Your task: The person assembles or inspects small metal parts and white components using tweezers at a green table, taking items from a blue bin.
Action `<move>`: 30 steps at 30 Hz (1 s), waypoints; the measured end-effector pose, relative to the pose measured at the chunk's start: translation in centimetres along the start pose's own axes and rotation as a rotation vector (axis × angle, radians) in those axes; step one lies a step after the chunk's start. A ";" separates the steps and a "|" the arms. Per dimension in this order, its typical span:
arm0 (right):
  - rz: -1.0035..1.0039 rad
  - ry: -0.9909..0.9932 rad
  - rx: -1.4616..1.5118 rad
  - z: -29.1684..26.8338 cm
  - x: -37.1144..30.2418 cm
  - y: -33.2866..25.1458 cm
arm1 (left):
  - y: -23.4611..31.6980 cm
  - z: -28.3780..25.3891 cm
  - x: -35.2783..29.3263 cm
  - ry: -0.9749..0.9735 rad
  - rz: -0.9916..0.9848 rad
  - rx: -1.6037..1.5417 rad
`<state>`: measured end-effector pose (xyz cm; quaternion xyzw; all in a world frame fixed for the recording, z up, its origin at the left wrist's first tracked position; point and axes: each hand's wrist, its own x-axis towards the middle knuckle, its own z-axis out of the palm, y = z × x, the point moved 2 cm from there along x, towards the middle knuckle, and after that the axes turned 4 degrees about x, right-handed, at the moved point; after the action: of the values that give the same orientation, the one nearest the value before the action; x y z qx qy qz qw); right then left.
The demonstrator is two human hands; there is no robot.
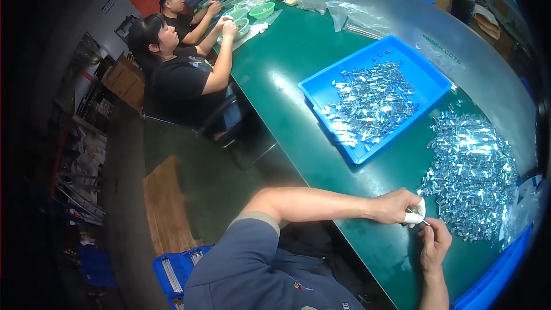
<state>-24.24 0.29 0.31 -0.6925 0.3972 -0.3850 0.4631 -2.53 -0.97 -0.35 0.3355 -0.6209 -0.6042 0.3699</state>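
My left hand [399,206] is closed in a pinch, with white coverings on its thumb and a finger. My right hand [436,244] meets it from below, thumb and fingers pressed together. Between the two fingertips shows a small thin light-coloured piece [426,223], too small to tell its kind. Just beyond my hands lies a wide heap of small shiny metal pieces [473,172], loose on the green tabletop [287,120]. A blue tray [422,60] with a pile of similar metal pieces [373,100] sits farther off, left of the heap.
Along the left table edge two people [178,63] work over green baskets [262,11]. Clear plastic bags [359,11] and thin rods [364,32] lie toward the back. A blue container edge [496,272] stands at the near right. A raised grey border [488,74] runs behind the tray.
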 end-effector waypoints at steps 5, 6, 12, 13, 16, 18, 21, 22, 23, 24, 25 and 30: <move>0.016 0.003 -0.007 -0.5 -0.6 1.5 | -0.1 0.2 0.0 -0.001 -0.008 0.009; 0.025 0.040 0.014 -0.5 -0.9 1.9 | -0.1 0.3 -0.1 -0.006 -0.013 0.004; -0.242 0.321 -0.084 -1.8 0.3 -1.0 | 0.1 0.2 0.4 -0.026 -0.028 -0.017; -0.342 0.366 -0.060 -2.3 0.8 -2.5 | 0.3 0.3 0.8 -0.041 -0.023 -0.023; -0.570 0.258 -0.231 -1.1 2.9 -8.3 | 0.2 0.0 0.6 -0.022 -0.040 -0.011; -0.728 0.205 -0.335 0.2 5.0 -12.9 | -0.3 -0.4 0.2 -0.011 -0.053 0.015; -0.936 0.173 -0.412 2.8 7.7 -17.8 | -1.3 -0.3 0.5 0.069 0.045 0.099; -0.980 0.188 -0.383 3.3 8.2 -18.9 | -1.6 -0.2 0.8 0.152 0.130 0.131; -0.988 0.184 -0.381 4.0 8.5 -19.8 | -0.6 -0.1 0.9 0.104 0.163 0.149; -0.984 0.184 -0.343 4.6 8.8 -20.4 | -0.5 -0.2 0.9 0.098 0.148 0.140; -0.980 0.182 -0.305 5.0 9.0 -20.8 | -0.4 -0.3 0.8 0.093 0.132 0.130; -1.022 0.208 -0.229 6.2 9.6 -20.4 | 2.4 -0.5 -0.1 0.049 0.000 0.061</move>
<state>-10.97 -1.14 19.52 -0.8020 0.0924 -0.5822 0.0960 -2.02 -1.01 2.03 0.3615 -0.6298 -0.5765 0.3745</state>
